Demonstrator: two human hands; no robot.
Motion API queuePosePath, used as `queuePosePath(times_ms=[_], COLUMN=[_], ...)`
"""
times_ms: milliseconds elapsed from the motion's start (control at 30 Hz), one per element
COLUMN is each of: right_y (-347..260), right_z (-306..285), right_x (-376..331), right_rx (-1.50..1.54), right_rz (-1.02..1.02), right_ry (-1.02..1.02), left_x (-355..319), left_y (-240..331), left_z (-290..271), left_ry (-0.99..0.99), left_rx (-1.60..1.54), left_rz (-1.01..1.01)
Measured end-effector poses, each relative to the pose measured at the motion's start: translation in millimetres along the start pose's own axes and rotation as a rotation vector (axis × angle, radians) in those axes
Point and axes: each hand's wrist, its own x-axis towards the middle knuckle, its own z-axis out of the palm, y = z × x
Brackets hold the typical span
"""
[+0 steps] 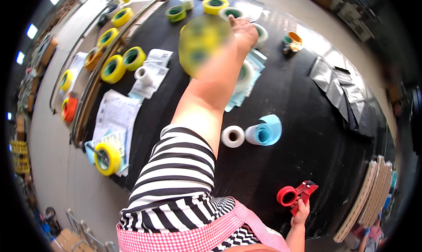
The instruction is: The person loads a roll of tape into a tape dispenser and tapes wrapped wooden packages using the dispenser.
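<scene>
My left hand, at the end of a striped sleeve, is stretched across the black table to its far side. One finger points out beside a clear tape roll with a green core; another clear tape roll lies against the hand's right side. The fingers appear apart, with nothing visibly gripped. A blurred patch left of this hand covers yellow tape rolls. Near the table's front right, my right hand is closed around the handle of a red tape dispenser, its ring-shaped hub facing left.
A white roll and a partly unrolled light-blue roll lie mid-table. Papers and yellow tape rolls line the left edge. Grey plastic bags lie at right, above stacked pale boards. An orange tape roll sits far right.
</scene>
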Motion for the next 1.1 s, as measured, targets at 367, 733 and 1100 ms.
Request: queuePosePath(times_ms=[367, 733, 1100], right_y=[6.4, 5.6, -0.7], right_z=[-5.6, -3.9, 4.6], right_x=[10.5, 8.1, 5.7], right_rx=[-0.033, -0.012, 0.018], right_rz=[-0.008, -0.016, -0.004], right_ry=[-0.04, -0.045, -0.052], left_x=[-158.5, -118.1, 27.3], left_y=[-286.0, -275.0, -9.4], left_z=[-76.8, -51.3, 49.3], left_ry=[-0.099, -0.034, -0.323], left_rx=[0.321, 0.23, 0.098], left_rz=[-0.48, -0.328, 0.208])
